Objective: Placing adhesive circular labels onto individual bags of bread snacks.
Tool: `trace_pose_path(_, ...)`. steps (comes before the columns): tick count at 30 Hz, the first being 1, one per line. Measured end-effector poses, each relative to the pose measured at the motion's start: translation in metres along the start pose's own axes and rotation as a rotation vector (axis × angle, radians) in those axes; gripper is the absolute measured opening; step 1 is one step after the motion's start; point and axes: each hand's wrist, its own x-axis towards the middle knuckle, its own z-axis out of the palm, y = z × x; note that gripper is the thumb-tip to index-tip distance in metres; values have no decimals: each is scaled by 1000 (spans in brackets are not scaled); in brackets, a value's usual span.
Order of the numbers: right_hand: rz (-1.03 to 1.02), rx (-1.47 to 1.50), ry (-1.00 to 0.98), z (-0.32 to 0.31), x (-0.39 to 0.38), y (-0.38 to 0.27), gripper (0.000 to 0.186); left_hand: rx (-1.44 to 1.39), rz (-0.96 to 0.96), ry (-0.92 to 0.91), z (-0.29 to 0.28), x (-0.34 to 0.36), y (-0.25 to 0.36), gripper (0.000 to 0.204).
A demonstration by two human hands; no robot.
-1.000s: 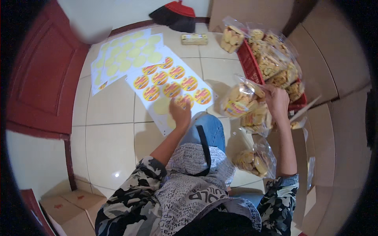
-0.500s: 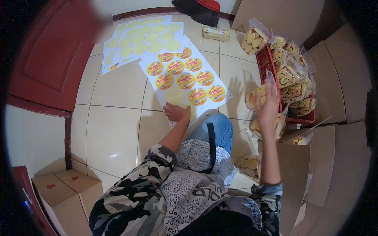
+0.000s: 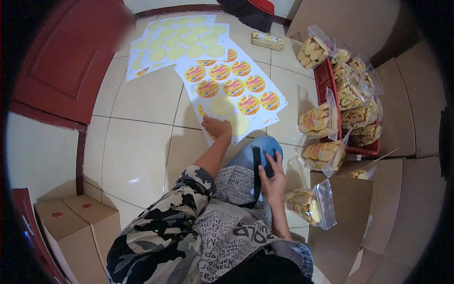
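Note:
My left hand (image 3: 217,128) is closed at the lower left of a white sheet of round orange-and-yellow stickers (image 3: 233,87). Its fingers pinch the edge of a round sticker (image 3: 202,110), mostly covered by the hand. Beside it, two pale yellow circles on the sheet carry no sticker. Over my jeans-clad knee (image 3: 265,142) hovers my right hand (image 3: 272,179), open, fingers spread and holding nothing. To its right on the floor are clear bags of cookies: one labelled bag stands upright (image 3: 316,120), another labelled bag (image 3: 322,154) leans below it, and a nearer one (image 3: 305,204) lies tilted.
A red crate (image 3: 325,78) full of bagged cookies is at the right, next to open cardboard boxes (image 3: 338,213). Used backing sheets (image 3: 182,40) with pale circles overlap the sticker sheet's far end. A small yellowish packet (image 3: 267,41) and a broom (image 3: 246,14) lie beyond.
My right hand has come away from the upright bag at the crate, back to my knee. The left fingers, flat on the sheet before, have curled in at the sticker.

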Motion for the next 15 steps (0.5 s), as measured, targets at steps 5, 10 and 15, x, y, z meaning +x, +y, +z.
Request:
trace_pose_path(5,7,-13,-3,7,-12,17,42,168,32,154,20,-5,21,82)
trace_pose_path(10,-21,-99,-11,17,-16,6,44,326,-116,238,49,16,30,85)
trace_pose_path(15,-47,-133,-2,18,-16,7,49,80,-275,165,47,15,43,49)
